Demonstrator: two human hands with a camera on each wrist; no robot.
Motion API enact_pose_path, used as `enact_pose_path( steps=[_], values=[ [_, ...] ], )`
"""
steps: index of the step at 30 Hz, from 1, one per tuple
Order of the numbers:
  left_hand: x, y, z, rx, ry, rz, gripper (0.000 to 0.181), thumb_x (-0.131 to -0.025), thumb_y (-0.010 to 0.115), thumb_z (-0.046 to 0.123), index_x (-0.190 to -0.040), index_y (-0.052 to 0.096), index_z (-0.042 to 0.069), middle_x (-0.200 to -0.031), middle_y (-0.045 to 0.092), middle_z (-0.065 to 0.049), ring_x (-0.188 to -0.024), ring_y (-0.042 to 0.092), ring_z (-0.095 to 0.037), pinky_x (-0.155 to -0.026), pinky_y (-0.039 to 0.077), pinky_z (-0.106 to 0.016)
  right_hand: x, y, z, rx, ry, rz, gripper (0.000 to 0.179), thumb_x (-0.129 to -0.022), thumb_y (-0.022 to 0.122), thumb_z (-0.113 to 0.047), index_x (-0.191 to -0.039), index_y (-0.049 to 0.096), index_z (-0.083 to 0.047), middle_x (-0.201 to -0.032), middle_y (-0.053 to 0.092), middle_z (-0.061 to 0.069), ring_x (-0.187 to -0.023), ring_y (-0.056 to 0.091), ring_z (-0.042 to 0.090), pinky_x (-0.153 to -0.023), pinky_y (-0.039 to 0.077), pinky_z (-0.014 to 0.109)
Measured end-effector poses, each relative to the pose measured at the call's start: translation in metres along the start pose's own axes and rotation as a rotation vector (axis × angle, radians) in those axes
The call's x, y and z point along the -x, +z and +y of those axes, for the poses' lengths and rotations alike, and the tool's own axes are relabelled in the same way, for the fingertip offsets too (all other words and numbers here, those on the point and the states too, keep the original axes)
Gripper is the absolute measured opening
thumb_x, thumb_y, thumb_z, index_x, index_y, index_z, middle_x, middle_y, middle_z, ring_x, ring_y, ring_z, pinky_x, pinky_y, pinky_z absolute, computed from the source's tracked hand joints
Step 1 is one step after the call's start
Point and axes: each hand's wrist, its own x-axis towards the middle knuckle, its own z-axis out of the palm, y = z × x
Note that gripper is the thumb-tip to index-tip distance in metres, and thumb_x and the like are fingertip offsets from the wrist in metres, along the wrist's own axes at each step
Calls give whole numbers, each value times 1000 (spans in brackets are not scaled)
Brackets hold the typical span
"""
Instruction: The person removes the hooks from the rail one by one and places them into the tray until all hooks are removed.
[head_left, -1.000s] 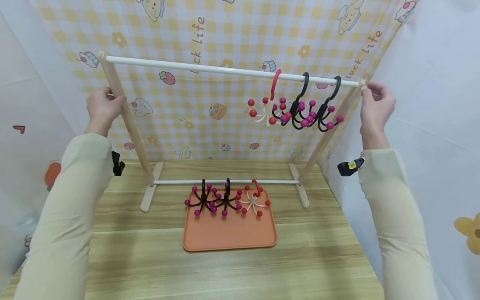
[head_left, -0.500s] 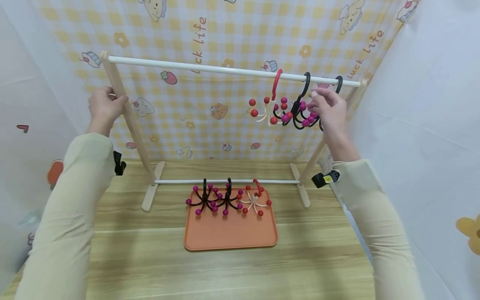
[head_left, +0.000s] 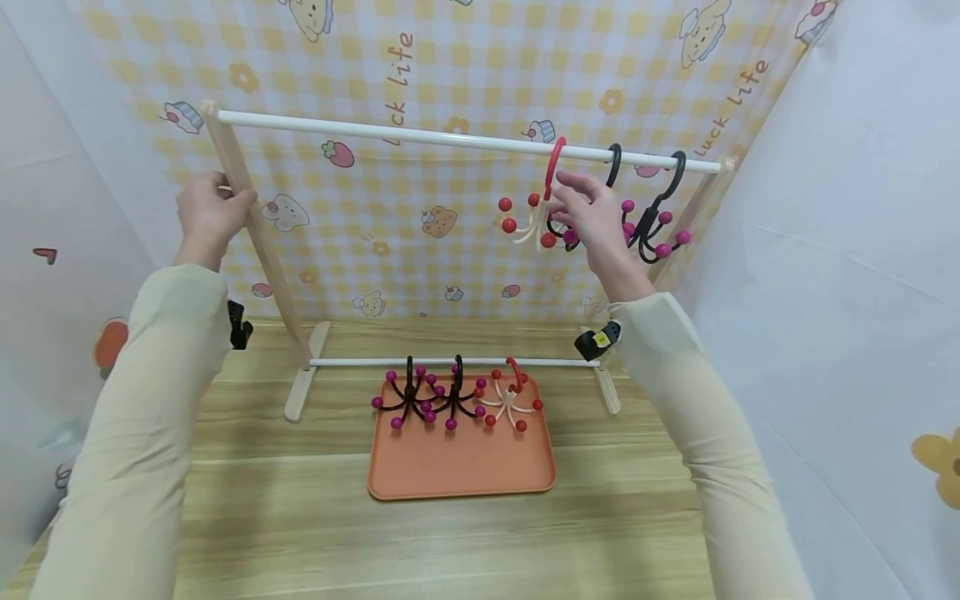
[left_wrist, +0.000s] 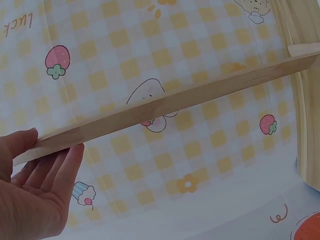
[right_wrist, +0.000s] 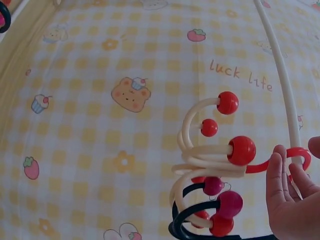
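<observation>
Wood-grain table (head_left: 465, 550); on it, clothes rack (head_left: 352, 362), white top rail (head_left: 450, 140), wooden left upright (head_left: 277, 279). Orange tray (head_left: 461, 471) in front. Left hand (head_left: 213, 212): thumb and fingers grip upright. Right hand (head_left: 592, 215): fingers parted at red-and-cream claw hanger (right_wrist: 225, 171) hung on rail; contact unclear.

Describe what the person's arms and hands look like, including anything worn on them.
The left sleeve and right sleeve are long, plain and pale cream, creased along the forearms. A small black camera sits at each wrist, left and right; the right one shows a yellow patch. The left hand and right hand are gloveless.
</observation>
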Motion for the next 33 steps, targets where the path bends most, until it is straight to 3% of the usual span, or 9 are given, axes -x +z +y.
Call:
enact_pose_path(
  steps=[7, 15, 22, 33],
  values=[
    [-1, 2, 0, 17, -12, -8, 52, -90, 42, 30, -132, 35, -1, -130, 40, -20, -112, 45, -30, -90, 41, -35, -8, 12, -6, 52, 18, -2, 34, -88, 55, -19, -120, 52, -7, -109, 51, 10, -90, 55, 25, -79, 47, 28],
    [-1, 3, 0, 19, -10, -5, 52, -91, 42, 29, -133, 35, -1, -130, 40, -20, -112, 45, -30, -90, 41, -35, -15, 13, -8, 71, 9, 29, 28, -89, 54, -21, -113, 57, -7, -100, 56, 8, -78, 55, 17, -78, 47, 31],
    [0, 2, 0, 5, 0, -11, 52, -91, 41, 29, -133, 34, -1, -130, 39, -22, -112, 44, -32, -90, 41, -37, -13, 13, -14, 13, -46, 2, 27, -88, 55, -18, -111, 57, -3, -98, 58, 9, -79, 56, 18, -78, 47, 30],
    [0, -1, 1, 8, 2, -13, 51, -91, 42, 28, -132, 35, -2, -130, 40, -21, -111, 45, -30, -89, 42, -35, 7, 22, -36, -142, -165, -129, 23, -86, 58, -13, -105, 59, -1, -95, 60, 13, -75, 57, 21, -70, 50, 28]
  ],
)
